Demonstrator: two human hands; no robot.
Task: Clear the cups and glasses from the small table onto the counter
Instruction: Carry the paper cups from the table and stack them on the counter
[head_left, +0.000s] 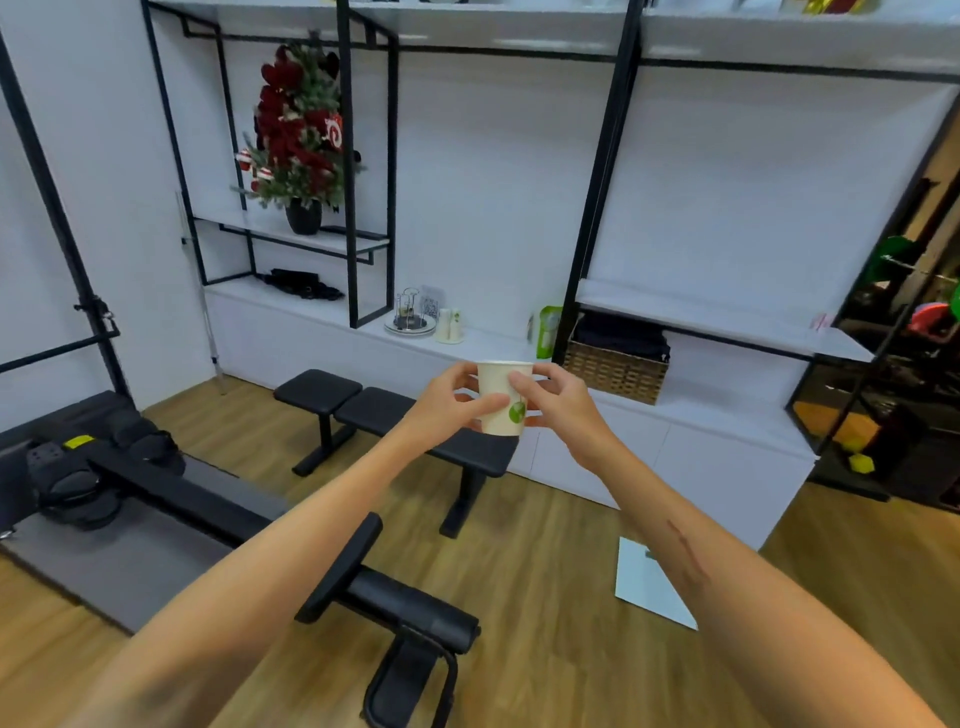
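Overhead, a black-framed shelving unit runs along the white wall, and below it a long white desk stretches from the left corner to the right. On the wooden floor in front stands a black padded bench, with a rowing machine lying lower left. A decorated little tree in a dark pot stands on a shelf of the unit. A woven basket sits on the desk under the right-hand shelf, with a green and white packet just to its left. Further left on the desk is a round tray carrying a wire rack, and right beside it two paper cups. A pale sheet lies on the floor near the right forearm.

Both arms reach forward. The left hand and right hand together hold a white paper cup with a green mark, upright in the air before the desk; the left thumb and fingers curl round its left side, the right fingers pinch its rim and right side.
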